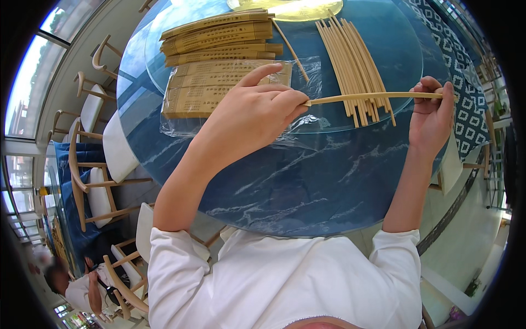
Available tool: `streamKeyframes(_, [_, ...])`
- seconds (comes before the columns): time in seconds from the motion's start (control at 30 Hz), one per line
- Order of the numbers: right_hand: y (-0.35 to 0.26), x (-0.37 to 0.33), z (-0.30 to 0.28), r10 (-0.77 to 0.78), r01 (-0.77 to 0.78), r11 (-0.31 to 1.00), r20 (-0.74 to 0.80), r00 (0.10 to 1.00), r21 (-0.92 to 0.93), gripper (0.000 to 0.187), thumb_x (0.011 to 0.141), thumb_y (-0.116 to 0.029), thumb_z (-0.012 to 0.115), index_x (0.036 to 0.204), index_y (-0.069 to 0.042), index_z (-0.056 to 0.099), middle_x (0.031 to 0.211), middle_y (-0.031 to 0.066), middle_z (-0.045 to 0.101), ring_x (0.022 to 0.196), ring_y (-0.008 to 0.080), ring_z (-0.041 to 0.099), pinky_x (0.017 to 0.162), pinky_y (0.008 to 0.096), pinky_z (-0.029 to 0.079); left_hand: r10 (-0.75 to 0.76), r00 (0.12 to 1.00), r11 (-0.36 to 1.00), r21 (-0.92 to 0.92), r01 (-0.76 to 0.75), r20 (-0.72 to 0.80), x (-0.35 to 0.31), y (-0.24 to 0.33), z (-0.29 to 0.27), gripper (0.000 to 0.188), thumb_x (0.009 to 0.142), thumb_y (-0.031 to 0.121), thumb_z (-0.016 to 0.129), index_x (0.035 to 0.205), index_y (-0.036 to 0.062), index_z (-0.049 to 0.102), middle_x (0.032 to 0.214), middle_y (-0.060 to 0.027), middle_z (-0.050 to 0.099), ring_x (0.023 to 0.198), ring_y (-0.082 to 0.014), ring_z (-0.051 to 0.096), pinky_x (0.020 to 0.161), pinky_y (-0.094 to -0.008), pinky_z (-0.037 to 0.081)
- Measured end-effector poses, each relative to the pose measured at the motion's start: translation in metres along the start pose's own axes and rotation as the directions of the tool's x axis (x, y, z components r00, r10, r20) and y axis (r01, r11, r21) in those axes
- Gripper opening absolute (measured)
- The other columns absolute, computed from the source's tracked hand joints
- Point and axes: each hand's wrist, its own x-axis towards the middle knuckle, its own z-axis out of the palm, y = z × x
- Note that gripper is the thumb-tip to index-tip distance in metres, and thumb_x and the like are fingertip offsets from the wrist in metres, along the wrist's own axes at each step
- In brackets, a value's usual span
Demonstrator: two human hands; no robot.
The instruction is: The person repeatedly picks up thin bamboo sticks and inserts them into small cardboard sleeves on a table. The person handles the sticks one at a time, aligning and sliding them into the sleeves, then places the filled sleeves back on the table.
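Stretched level between my two hands is a pair of pale wooden chopsticks. My left hand pinches the left end between thumb and fingers, its index finger lifted. My right hand has its fingers closed round the other end. Below the pair lies a loose bundle of wooden chopsticks, fanned on the glass. Brown printed paper chopstick sleeves are stacked at the far left. More of these sleeves lie in a clear plastic bag, partly hidden behind my left hand. One single chopstick slants beside them.
The round table has a blue marbled top with a raised glass turntable. A gold disc sits at its far middle. Patterned cloth hangs at the right. Wooden chairs stand to the left, and another person is at the lower left.
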Motion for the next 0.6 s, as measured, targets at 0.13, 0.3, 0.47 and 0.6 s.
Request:
streamKeyframes(0.13, [-0.0009,-0.0037,0.0012,-0.027,0.027,0.999,0.019,0.999,0.020,0.033,0.113,-0.030,0.056,0.090,-0.006,0.061,0.103,0.0182,0.076,0.085,0.0216,0.071,0.082,0.0353,0.060,-0.021,1.000,0.999,-0.031,0.022,0.011,0.0011,-0.0017,0.0045,0.008,0.100,0.018,0.074,0.101,0.0099,0.073,0.094,-0.0074,0.081,0.092,-0.0231,0.079,0.120,-0.0473,0.045])
streamKeyframes(0.3, [-0.0001,-0.0013,0.0034,-0.011,0.011,1.000,-0.028,1.000,-0.028,0.033,0.113,-0.031,0.056,0.093,-0.005,0.062,0.102,0.0178,0.076,0.085,0.0212,0.071,0.082,0.0354,0.061,-0.054,0.997,0.998,-0.029,0.055,0.055,0.0033,0.0000,0.0046,0.009,0.101,0.019,0.073,0.104,0.0109,0.076,0.090,-0.0064,0.080,0.091,-0.0222,0.078,0.121,-0.0475,0.044])
streamKeyframes(0.47, [-0.0011,-0.0034,0.0039,-0.021,0.021,1.000,0.016,1.000,-0.018,0.034,0.113,-0.032,0.056,0.094,-0.004,0.063,0.101,0.0175,0.076,0.085,0.0210,0.071,0.083,0.0362,0.062,-0.059,0.997,0.998,-0.017,0.060,0.057,0.0054,0.0007,-0.0007,0.011,0.100,0.021,0.073,0.106,0.0115,0.077,0.082,-0.0055,0.079,0.091,-0.0215,0.078,0.121,-0.0473,0.044])
streamKeyframes(0.6, [-0.0004,-0.0007,-0.0015,-0.004,0.004,1.000,0.024,1.000,0.016,0.034,0.112,-0.032,0.057,0.095,-0.003,0.063,0.101,0.0175,0.076,0.085,0.0207,0.070,0.083,0.0363,0.062,-0.053,0.995,0.998,-0.028,0.055,0.087,0.0094,0.0026,-0.0043,0.015,0.101,0.022,0.074,0.111,0.0126,0.078,0.081,-0.0054,0.079,0.090,-0.0208,0.078,0.122,-0.0478,0.043])
